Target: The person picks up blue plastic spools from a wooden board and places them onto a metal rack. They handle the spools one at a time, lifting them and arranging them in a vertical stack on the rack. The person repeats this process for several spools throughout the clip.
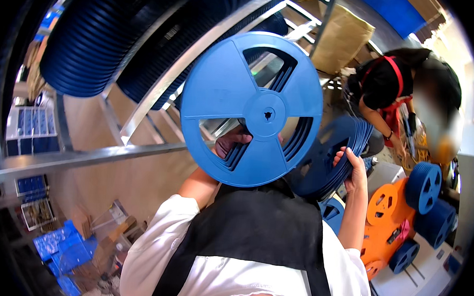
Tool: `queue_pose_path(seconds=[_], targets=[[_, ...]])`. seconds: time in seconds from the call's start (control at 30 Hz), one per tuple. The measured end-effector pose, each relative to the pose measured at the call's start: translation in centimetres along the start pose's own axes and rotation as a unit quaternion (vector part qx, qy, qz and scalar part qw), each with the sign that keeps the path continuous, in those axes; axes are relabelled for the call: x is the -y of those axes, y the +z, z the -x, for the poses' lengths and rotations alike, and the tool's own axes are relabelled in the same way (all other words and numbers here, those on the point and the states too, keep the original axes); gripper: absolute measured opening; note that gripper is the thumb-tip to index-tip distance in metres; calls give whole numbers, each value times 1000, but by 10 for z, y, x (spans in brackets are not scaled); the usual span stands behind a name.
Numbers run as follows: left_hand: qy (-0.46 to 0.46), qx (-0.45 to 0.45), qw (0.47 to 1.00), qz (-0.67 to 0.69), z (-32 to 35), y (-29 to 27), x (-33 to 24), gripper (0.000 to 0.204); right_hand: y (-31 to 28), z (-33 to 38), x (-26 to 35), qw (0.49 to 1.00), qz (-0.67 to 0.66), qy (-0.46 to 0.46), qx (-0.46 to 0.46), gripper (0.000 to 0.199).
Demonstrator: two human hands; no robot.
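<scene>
Holding up a thick stack of round light-blue plastic reels (218, 88), flat face toward the camera, out in front of the body, using the left hand (232, 142). Showing only part of that hand through the lower-left cutout, curling its fingers close together and gripping the stack from behind; not really making out the exact spot under those fingertips, tbh.

Meanwhile holding a tilted stack of darker blue slotted plastic reels (321, 179) over to the right, pinching its outer edge with the right hand (354, 170) and bending those fingers over the rim. Partly hiding that second bunch behind the first one, btw.

Wearing a black apron (260, 224) over a white short-sleeved shirt (160, 230). Facing a silver metal rack (86, 161) on the left, with long rows of dark-blue reels (92, 54) up top. Sharing the space with a co-worker in a black top with red straps (380, 83), leaning over at upper right. Also spotting an orange stand (374, 238) at lower right, right by a blue reel stack (422, 184) and an orange slotted reel (382, 204).
</scene>
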State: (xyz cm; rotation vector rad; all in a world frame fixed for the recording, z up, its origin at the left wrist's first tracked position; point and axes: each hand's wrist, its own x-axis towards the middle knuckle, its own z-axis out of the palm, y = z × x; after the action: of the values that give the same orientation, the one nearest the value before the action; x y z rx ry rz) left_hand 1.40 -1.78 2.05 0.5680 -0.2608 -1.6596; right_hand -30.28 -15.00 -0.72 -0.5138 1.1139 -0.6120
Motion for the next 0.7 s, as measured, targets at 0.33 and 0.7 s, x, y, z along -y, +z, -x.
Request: queue_pose_path(seconds=[0.33, 0.7], targets=[[244, 37, 964, -100, 83, 18, -26, 84, -5, -65, -19, 999, -23, 44, 18, 27], [358, -155, 906, -161, 107, 6, -139, 54, 59, -94, -40, 971, 106, 3, 213, 23]])
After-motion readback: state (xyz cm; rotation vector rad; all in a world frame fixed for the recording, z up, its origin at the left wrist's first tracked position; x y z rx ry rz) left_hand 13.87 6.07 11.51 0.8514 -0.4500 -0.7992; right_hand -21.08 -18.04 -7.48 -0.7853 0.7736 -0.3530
